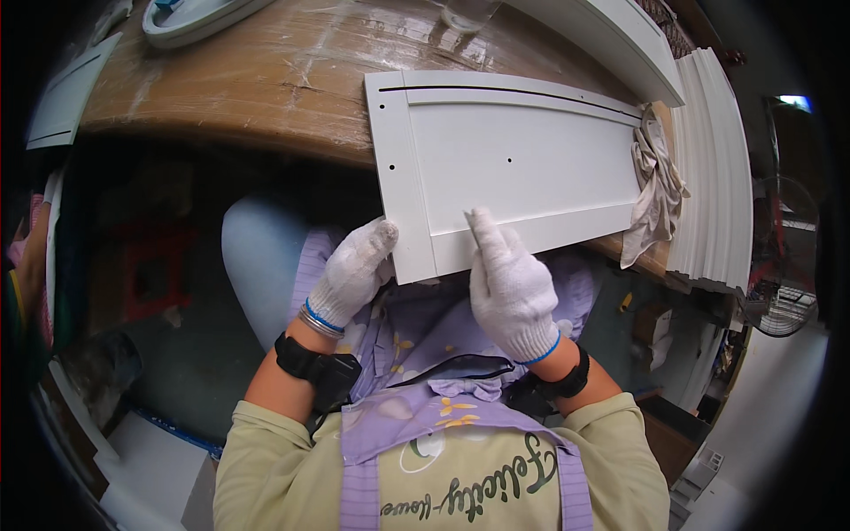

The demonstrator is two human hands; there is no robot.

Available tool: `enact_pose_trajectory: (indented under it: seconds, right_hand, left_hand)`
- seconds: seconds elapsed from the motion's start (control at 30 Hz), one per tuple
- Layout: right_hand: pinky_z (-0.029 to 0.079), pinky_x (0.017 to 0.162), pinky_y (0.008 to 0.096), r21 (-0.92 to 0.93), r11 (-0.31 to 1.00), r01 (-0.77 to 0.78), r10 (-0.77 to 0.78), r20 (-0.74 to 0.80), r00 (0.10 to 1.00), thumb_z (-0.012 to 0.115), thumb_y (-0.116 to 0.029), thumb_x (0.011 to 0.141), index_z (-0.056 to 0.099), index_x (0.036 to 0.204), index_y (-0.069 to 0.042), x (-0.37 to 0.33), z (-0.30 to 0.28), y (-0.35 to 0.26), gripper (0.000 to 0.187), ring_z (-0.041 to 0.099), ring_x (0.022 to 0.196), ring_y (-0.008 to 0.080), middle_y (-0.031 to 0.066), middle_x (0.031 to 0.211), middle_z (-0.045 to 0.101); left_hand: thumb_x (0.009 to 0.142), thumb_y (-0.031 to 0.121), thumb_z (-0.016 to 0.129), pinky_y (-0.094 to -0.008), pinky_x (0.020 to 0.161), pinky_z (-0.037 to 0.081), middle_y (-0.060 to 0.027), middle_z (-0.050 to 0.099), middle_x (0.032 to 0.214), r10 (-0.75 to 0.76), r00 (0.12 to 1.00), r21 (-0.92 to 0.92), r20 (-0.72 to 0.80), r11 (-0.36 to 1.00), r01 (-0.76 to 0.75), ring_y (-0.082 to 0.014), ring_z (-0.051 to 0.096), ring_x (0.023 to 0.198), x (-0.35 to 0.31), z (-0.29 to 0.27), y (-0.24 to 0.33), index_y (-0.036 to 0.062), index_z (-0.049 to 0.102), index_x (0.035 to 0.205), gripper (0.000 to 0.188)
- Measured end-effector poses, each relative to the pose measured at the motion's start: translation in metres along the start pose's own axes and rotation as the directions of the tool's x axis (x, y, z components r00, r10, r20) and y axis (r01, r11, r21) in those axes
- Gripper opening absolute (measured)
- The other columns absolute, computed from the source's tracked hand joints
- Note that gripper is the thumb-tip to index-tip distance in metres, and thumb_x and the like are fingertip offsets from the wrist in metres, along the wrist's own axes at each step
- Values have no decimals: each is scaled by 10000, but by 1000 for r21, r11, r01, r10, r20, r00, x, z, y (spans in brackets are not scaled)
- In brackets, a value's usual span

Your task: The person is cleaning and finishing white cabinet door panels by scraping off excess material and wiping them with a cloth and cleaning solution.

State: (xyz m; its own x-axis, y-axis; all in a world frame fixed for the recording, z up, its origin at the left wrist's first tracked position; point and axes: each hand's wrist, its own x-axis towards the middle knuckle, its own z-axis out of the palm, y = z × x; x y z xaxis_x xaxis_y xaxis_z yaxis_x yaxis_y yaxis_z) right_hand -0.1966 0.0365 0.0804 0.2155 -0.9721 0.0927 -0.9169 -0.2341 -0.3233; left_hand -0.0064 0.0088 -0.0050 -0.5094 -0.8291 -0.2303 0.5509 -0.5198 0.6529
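A white framed panel [531, 159] with a dark groove along its far edge and small holes lies partly on the table, its near left corner jutting over my lap. My left hand [352, 273], in a white knit glove, is closed on the panel's left edge near that corner. My right hand [513, 292], gloved the same way, is closed over the near rail of the panel. From its fingertips sticks a thin grey piece [472, 223], too small to name. A crumpled off-white cloth [653, 190] lies at the panel's right end.
The brown table [239, 80] is wrapped in clear film. A stack of white boards [713, 168] stands at the right, and another long white board [611, 40] lies behind the panel. A white oval tray [199, 22] sits far left. A fan [779, 257] stands beyond the stack.
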Motion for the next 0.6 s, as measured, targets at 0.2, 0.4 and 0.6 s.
enact_pose_trajectory:
  seconds: [0.2, 0.4, 0.6]
  right_hand:
    - [476, 515, 387, -31, 971, 238, -227, 196, 954, 602, 17, 748, 510, 1306, -57, -9, -3, -4, 570, 592, 587, 296, 121, 822, 585]
    - [489, 561, 395, 150, 932, 331, -345, 80, 935, 601, 0, 769, 588, 1172, -89, 24, -19, 22, 413, 598, 634, 295, 102, 764, 575]
    - [467, 560, 399, -35, 860, 510, -489, 232, 841, 612, -66, 770, 572, 1207, -114, 40, -20, 34, 442, 589, 671, 277, 83, 760, 555]
  left_hand:
    - [992, 382, 482, -341, 936, 487, -151, 581, 1190, 2, 1000, -50, 6, 999, -1, -204, 584, 1091, 1, 6, 4, -77, 450, 1292, 549]
    - [994, 383, 480, -332, 929, 490, -131, 588, 1177, 0, 1000, -17, -2, 1000, 0, -188, 589, 1075, -1, 3, 5, -64, 456, 1296, 540]
    - [969, 349, 532, -348, 941, 491, -159, 574, 1210, -32, 998, 27, -57, 999, 33, -216, 592, 1099, 1, 5, 8, -63, 440, 1306, 540]
